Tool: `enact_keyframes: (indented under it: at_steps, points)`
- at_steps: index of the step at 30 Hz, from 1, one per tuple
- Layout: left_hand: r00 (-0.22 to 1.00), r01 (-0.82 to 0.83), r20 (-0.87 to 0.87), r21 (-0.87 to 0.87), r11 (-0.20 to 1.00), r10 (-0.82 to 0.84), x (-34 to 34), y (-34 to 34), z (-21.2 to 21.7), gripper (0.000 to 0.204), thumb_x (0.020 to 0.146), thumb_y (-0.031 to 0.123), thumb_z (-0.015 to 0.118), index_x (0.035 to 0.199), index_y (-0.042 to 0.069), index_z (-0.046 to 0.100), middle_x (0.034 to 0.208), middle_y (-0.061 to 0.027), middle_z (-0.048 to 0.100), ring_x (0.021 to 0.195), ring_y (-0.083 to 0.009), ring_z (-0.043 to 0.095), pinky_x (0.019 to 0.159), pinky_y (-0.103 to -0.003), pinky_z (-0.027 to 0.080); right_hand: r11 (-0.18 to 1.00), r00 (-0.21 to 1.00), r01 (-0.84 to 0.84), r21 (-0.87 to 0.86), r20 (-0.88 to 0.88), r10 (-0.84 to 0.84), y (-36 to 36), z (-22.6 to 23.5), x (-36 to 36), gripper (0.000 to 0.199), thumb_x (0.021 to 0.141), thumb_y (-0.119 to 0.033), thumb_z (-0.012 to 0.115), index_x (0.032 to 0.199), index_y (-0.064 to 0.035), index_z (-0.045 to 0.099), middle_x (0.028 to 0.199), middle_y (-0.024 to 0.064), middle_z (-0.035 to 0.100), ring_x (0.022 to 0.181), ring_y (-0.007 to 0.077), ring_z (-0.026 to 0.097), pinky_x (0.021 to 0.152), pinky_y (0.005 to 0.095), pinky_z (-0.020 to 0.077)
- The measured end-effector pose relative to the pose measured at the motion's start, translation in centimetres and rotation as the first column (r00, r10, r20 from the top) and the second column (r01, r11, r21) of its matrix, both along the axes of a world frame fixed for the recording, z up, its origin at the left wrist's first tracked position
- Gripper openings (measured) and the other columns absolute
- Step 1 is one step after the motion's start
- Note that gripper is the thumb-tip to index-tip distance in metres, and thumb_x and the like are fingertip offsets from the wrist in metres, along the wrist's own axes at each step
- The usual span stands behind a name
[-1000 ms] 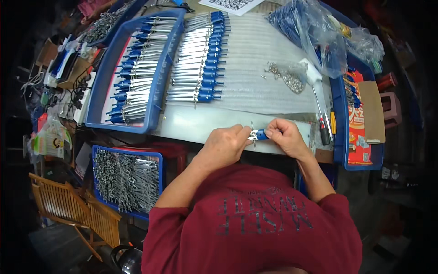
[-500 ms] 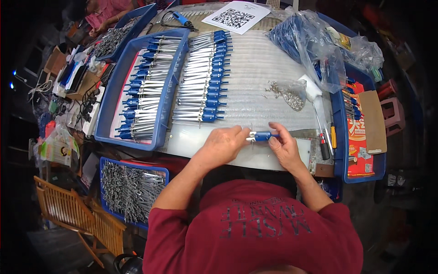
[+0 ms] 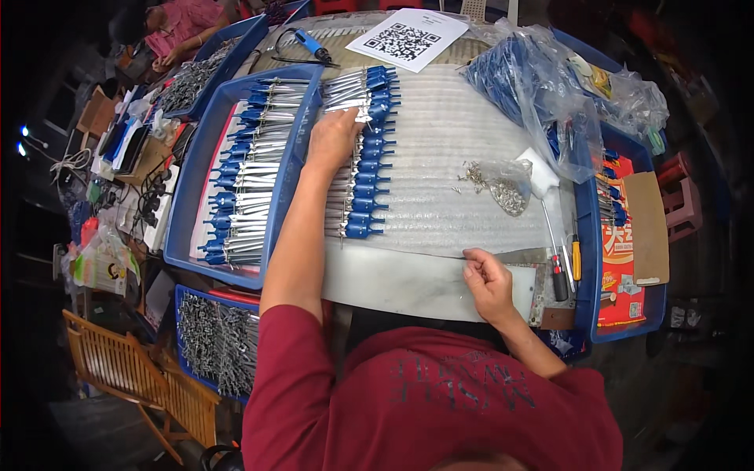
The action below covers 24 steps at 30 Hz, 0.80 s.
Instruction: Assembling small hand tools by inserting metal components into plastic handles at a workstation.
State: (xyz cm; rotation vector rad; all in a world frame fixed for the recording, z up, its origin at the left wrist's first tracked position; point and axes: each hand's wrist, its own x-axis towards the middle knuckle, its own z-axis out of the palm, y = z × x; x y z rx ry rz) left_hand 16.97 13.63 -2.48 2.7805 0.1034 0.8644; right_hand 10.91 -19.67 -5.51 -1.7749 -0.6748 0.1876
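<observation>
My left hand [image 3: 333,138] reaches out over the row of metal rods with blue plastic ends [image 3: 367,167] laid side by side on the foam-covered table. Its fingers close on a blue-ended rod piece [image 3: 378,107] near the far part of that row; the fingertips partly hide its pale joint, and the hand covers the rods beneath. Close to the table's front edge, above a smooth white board [image 3: 393,280], hovers my right hand [image 3: 488,287]. Nothing is in it, and its fingers are loosely bent with thumb and forefinger apart.
Left of the row stands a blue tray [image 3: 179,212] of similar rods. A lower bin [image 3: 216,337] holds metal parts. Small metal pins [image 3: 509,196] in a plastic bag, screwdrivers [image 3: 558,275], and a blue bin [image 3: 585,298] are rightward. A co-worker [image 3: 188,23] sits far left.
Half a second ago both hands held a blue-ended piece over the white board. My left hand has carried it forward to the row; my right hand has let go and moved slightly nearer me.
</observation>
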Motion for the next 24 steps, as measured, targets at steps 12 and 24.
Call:
enact_keyframes:
  at_steps: [12,24]
  points:
    - [0.999,-0.05,0.012,0.039,0.998,0.05,5.7,4.0,-3.2,0.012,0.072,0.013,0.057,0.082,0.007,0.055,0.076,-0.01,0.056,0.077,-0.03,0.052,0.066,-0.038,0.042,1.0,1.0,0.015,-0.026,-0.021,-0.016,-0.2,0.1,0.1,0.017,0.079,-0.003,0.053,0.094,0.0037,0.053,0.07,0.0011,0.051,0.06,0.0046,0.043,0.052,0.0182,0.0363]
    - [0.999,-0.037,0.002,0.128,0.991,0.037,6.3,4.4,-2.7,0.016,0.071,0.012,0.057,0.087,0.008,0.058,0.083,-0.0073,0.057,0.083,-0.027,0.051,0.071,-0.036,0.042,0.999,1.0,0.015,-0.039,-0.025,-0.016,-0.3,0.1,0.2,0.017,0.078,-0.002,0.052,0.094,0.0046,0.053,0.072,0.002,0.052,0.062,0.0056,0.046,0.055,0.0187,0.0385]
